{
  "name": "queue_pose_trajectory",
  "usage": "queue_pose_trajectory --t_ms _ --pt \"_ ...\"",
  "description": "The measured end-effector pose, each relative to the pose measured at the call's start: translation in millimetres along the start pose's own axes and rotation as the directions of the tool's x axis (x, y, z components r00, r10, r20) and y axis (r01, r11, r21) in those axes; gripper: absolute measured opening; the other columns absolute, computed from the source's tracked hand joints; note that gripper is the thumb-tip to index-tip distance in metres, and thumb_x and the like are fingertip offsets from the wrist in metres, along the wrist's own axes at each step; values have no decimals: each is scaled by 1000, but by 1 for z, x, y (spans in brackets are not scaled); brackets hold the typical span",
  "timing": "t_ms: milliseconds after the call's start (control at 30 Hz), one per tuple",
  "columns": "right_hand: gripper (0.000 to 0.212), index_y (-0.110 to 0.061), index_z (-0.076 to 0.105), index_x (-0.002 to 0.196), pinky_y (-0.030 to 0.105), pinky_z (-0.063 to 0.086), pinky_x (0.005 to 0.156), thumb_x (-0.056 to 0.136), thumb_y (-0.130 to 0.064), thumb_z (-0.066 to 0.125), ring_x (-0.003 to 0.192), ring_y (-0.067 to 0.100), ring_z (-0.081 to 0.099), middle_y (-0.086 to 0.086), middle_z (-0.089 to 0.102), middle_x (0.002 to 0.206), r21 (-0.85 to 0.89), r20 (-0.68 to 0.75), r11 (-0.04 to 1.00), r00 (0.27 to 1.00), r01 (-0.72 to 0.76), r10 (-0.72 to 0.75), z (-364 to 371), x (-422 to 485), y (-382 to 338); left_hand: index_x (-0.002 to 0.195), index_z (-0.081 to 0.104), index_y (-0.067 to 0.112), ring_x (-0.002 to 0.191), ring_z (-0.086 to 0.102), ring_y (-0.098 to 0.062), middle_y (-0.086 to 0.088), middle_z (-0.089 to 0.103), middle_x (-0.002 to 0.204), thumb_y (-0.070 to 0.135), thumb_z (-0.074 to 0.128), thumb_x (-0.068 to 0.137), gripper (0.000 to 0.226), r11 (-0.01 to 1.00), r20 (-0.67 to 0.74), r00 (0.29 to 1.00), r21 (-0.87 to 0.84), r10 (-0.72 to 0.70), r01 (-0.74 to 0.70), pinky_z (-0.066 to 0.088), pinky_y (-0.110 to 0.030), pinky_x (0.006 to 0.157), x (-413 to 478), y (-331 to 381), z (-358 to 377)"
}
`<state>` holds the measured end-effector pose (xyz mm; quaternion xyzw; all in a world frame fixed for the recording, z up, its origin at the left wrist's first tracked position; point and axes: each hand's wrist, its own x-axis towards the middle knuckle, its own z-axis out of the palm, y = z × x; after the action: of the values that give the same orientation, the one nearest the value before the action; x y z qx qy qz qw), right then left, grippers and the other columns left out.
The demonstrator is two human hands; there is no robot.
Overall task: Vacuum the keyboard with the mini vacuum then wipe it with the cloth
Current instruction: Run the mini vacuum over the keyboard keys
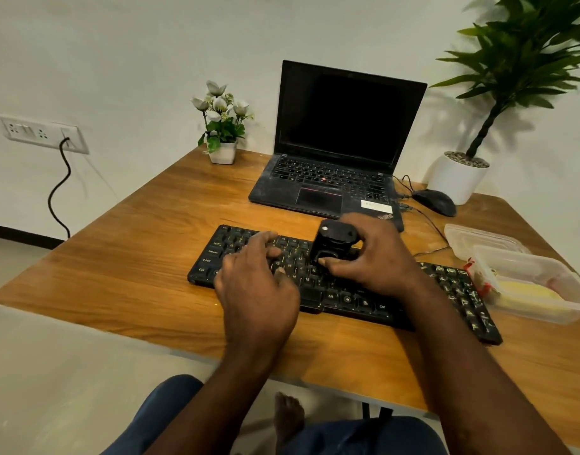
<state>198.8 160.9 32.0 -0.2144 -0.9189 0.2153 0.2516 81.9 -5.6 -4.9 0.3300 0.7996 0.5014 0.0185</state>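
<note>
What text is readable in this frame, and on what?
"Ctrl": keyboard, bottom-left key and again on the bottom row.
"Alt": keyboard, bottom row.
"Caps Lock": keyboard, left edge.
"Shift": keyboard, left edge.
On the laptop, the logo and white sticker are too blurred; other key legends too small.
</note>
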Motion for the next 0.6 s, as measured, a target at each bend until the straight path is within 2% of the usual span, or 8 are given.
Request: queue_pose_trajectory --t_ms 100,167,233,333,400,500,600 --pt "41 -20 68 109 20 47 78 74 -31 88 90 8 60 -11 65 99 -73 -11 992 995 102 -103 17 9 -14 141 48 33 123 46 -9 20 62 112 5 63 84 66 1000 -12 1000 -26 -9 8 24 -42 111 1 -1 1" --pt "39 -21 69 107 19 46 76 74 -32 87 88 7 59 -13 65 98 -63 1 991 993 119 -119 21 11 -17 142 48 30 122 51 -11 19 62 111 3 62 83 67 999 -19 1000 -37 -17 16 26 -47 114 2 -1 1" --pt "37 -25 67 104 17 46 75 74 -33 87 88 4 59 -15 64 97 -44 13 996 997 76 -76 13 8 -13 142 49 29 122 52 -11 19 62 112 3 62 82 67 999 -19 1000 -40 -21 20 25 -48 115 1 0 1" --pt "37 -28 67 104 16 50 77 73 -25 88 93 0 63 -14 67 101 35 46 995 995 -92 90 -13 -3 1 141 49 31 122 52 -11 19 61 113 4 61 82 66 1000 -19 1000 -31 -3 3 24 -46 113 0 0 1" --pt "37 -29 69 102 11 50 69 74 -16 89 89 -3 65 -11 71 99 94 48 982 986 -166 162 -33 -15 9 141 48 31 122 51 -11 19 60 114 5 61 83 66 1000 -17 1000 -26 7 -7 24 -45 112 0 0 1" --pt "39 -32 70 97 9 49 64 73 -8 89 84 -6 66 -10 72 93 144 11 970 980 -196 197 -51 -26 13 141 48 31 122 49 -10 19 60 114 6 61 83 65 1000 -20 1000 -24 11 -12 24 -44 112 0 -1 1" --pt "38 -31 71 98 10 49 68 73 -11 90 86 -5 67 -11 72 93 100 41 978 983 -185 182 -43 -21 10 140 48 30 121 48 -9 19 59 113 6 61 83 63 999 -28 1000 -35 10 -11 24 -46 114 -1 -2 2"
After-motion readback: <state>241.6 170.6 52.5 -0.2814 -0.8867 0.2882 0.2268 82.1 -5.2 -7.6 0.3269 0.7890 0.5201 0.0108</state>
